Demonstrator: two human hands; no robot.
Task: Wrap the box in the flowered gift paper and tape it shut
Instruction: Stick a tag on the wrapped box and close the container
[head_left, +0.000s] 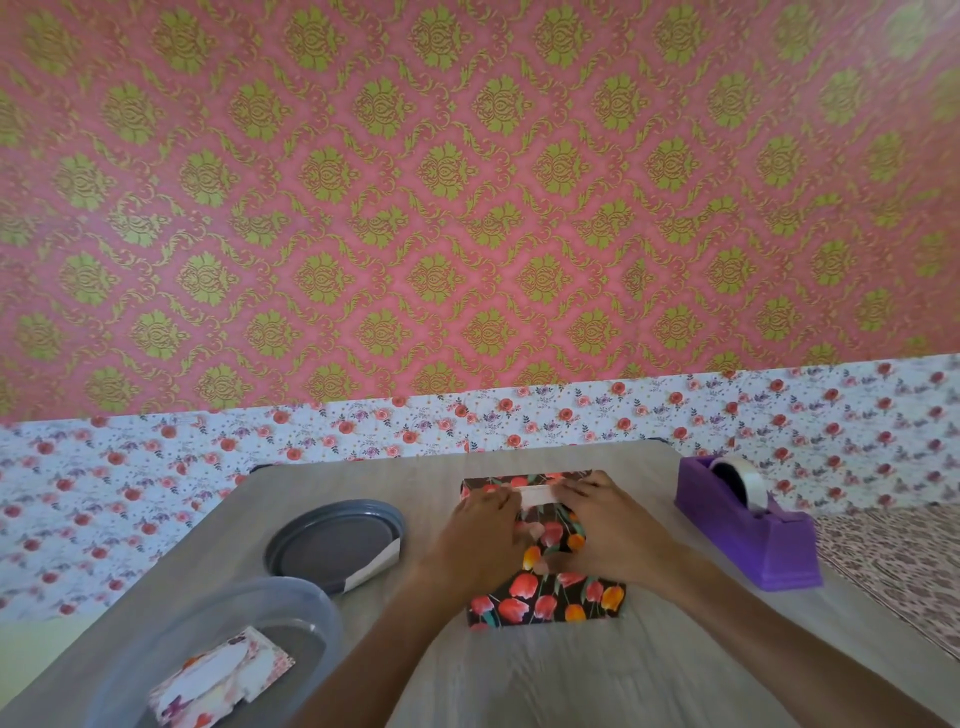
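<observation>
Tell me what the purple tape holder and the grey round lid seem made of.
The purple tape holder looks like moulded plastic, matte: one even colour, stepped base. The grey lid seems plastic too, smooth with a faint sheen and a raised rim.

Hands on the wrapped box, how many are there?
2. The left hand presses the box on its left side, the right hand on its right, both at the tape strip. None seems hidden.

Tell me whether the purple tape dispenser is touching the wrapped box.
Apart. The head view shows a strip of bare table between the tape dispenser and the wrapped box.
</observation>
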